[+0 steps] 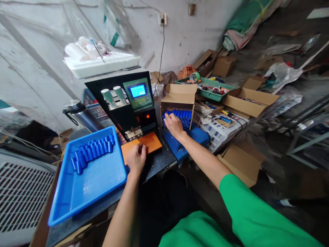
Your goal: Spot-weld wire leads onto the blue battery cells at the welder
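Note:
My left hand [137,158] rests over the orange board [152,142] in front of a black machine [118,118]. Its fingers are curled in, and whatever they may hold is hidden. My right hand [174,125] reaches into an open cardboard box [182,93] packed with blue cylindrical battery cells [183,114]. The fingers there are bent together at the cells on the box's left side; I cannot make out whether one is gripped. More blue battery cells [94,151] stand in rows at the back of a blue plastic tray [100,185], left of my left hand.
The machine has a lit blue screen [138,91] and a foam lid [102,65] with white rolls on top. A steel flask [83,115] stands behind the tray. On the right are a blue stool-like surface [200,136], a green tray [212,94] and an open carton [250,101].

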Action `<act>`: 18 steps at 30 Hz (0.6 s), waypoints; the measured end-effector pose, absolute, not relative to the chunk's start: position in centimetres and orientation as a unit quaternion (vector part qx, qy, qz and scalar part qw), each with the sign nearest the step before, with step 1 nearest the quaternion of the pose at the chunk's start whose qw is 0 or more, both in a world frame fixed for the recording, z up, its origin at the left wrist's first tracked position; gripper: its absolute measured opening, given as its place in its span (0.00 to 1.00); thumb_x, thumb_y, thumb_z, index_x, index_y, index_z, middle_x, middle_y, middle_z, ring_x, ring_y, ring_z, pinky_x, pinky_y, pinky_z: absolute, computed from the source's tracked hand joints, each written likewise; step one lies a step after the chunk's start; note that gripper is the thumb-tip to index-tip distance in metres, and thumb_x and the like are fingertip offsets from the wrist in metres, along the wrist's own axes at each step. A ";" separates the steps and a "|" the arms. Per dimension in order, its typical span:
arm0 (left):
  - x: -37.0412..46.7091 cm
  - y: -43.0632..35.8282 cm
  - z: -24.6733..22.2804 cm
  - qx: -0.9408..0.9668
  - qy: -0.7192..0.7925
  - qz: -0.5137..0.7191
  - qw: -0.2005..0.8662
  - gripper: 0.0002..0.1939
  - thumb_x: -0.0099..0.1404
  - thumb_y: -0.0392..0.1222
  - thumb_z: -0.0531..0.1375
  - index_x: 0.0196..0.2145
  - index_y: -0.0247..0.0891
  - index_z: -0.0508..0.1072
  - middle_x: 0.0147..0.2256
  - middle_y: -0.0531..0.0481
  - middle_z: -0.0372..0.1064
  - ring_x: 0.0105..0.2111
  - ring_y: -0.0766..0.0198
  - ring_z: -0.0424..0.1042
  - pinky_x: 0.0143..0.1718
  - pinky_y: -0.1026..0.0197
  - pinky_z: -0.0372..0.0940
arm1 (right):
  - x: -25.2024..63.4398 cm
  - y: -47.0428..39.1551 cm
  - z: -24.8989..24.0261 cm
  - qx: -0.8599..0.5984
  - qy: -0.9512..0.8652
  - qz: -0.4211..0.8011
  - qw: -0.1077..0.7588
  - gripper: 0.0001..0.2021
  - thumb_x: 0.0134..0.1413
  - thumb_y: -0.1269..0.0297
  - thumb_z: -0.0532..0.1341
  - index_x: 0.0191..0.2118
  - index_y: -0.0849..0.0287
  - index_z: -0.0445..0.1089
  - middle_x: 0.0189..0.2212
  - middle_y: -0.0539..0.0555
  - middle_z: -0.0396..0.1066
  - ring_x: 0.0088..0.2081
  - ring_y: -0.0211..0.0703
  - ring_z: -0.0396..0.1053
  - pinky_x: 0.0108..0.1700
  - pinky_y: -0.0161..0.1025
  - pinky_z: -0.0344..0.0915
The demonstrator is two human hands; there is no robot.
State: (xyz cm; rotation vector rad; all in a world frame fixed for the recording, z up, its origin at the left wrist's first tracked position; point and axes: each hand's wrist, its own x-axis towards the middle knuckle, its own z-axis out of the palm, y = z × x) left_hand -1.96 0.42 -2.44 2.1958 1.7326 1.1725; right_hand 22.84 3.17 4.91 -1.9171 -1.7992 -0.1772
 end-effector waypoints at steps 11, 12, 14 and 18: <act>-2.1 0.6 -2.6 0.730 0.572 0.374 0.019 0.15 0.70 0.52 0.55 0.42 0.41 0.76 0.38 0.44 0.77 0.39 0.54 0.75 0.38 0.57 0.62 | 24.6 8.7 5.5 -0.772 -0.623 -0.040 0.122 0.23 0.65 0.80 0.45 0.54 0.71 0.73 0.50 0.74 0.71 0.51 0.59 0.72 0.51 0.47 0.69; -2.0 0.6 -2.6 0.731 0.572 0.372 0.018 0.15 0.70 0.52 0.55 0.42 0.41 0.76 0.38 0.44 0.77 0.39 0.54 0.75 0.38 0.57 0.62 | 24.7 8.9 5.7 -0.770 -0.626 -0.035 0.117 0.22 0.65 0.79 0.45 0.53 0.70 0.74 0.50 0.73 0.72 0.51 0.59 0.73 0.51 0.48 0.69; -1.9 0.5 -2.6 0.731 0.573 0.370 0.018 0.16 0.70 0.52 0.55 0.42 0.40 0.76 0.37 0.44 0.77 0.39 0.54 0.74 0.38 0.56 0.62 | 24.9 9.1 6.0 -0.765 -0.635 -0.025 0.108 0.20 0.65 0.78 0.47 0.52 0.69 0.74 0.49 0.72 0.72 0.51 0.58 0.73 0.52 0.48 0.68; -1.6 0.5 -2.5 0.730 0.574 0.370 0.030 0.16 0.70 0.52 0.54 0.42 0.40 0.76 0.38 0.44 0.77 0.39 0.53 0.75 0.39 0.56 0.62 | 25.7 8.2 6.1 -0.754 -0.646 -0.019 0.119 0.19 0.65 0.75 0.51 0.56 0.68 0.72 0.51 0.71 0.71 0.52 0.57 0.71 0.53 0.47 0.66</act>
